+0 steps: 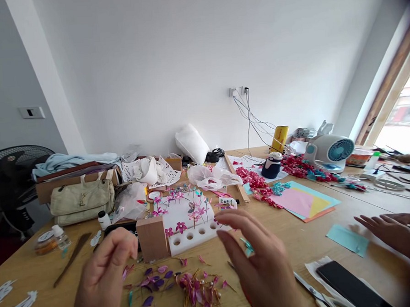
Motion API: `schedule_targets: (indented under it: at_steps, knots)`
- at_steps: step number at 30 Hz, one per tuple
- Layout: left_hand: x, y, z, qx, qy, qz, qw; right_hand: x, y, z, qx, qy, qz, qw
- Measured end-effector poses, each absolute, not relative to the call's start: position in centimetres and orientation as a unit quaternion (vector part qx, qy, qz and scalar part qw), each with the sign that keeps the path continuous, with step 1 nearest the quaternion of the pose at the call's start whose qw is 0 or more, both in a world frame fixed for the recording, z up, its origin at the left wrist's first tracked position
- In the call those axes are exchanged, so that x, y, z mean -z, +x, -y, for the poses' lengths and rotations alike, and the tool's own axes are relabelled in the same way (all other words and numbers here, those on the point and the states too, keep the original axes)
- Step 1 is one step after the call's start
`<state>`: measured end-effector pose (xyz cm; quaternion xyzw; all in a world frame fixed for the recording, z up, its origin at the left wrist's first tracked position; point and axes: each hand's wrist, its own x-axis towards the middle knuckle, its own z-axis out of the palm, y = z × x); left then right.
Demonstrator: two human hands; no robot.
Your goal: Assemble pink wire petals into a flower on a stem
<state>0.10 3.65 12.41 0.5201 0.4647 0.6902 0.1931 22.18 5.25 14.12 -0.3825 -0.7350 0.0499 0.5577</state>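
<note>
My left hand (106,273) is raised over the near table, left of a wooden block (152,238). Its fingers are curled in with the thumb against them; anything pinched there is hidden or too small to see. Across from it, my right hand (262,260) is open, thumb and forefinger apart, in front of the white foam block with round holes (195,238). Pink wire-stemmed flowers (196,213) stand up at that block. Below and between both hands lies a pile of pink and purple petals and flower stems (194,289).
At right, another person's hands (394,233) rest beside a teal paper (348,238). Near them lie a black phone (351,283) and scissors (315,292). Further back are coloured sheets (297,201), a small fan (332,153), a dark cup (271,167) and a beige handbag (82,201).
</note>
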Motion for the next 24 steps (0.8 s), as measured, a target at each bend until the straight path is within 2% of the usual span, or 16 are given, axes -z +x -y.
schedule_targets:
  at_steps: [4, 6, 9, 17, 21, 24]
  knots:
    - [-11.2, 1.8, -3.1, -0.585, 0.637, -0.468, 0.182, -13.7, 19.5, -3.8, -0.080, -0.247, 0.788, 0.559]
    - [-10.8, 2.1, -2.9, -0.552, 0.677, -0.456, 0.172, -13.0, 18.3, -3.9, -0.106, -0.269, 0.810, 0.511]
    - [-10.5, 2.1, -2.7, -0.536, 0.703, -0.437, 0.168, -12.2, 17.5, -4.3, -0.116, -0.317, 0.803, 0.491]
    - [-10.4, 2.3, -3.1, -0.568, 0.661, -0.445, 0.207, -12.1, 17.7, -4.7, -0.131, -0.294, 0.801, 0.505]
    - [-10.6, 2.4, -3.4, -0.642, 0.573, -0.439, 0.260, -11.9, 17.7, -5.1, -0.083, -0.293, 0.805, 0.509]
    - [-10.8, 2.4, -3.6, -0.638, 0.577, -0.425, 0.282, -11.7, 17.6, -5.2, -0.052, -0.289, 0.811, 0.506]
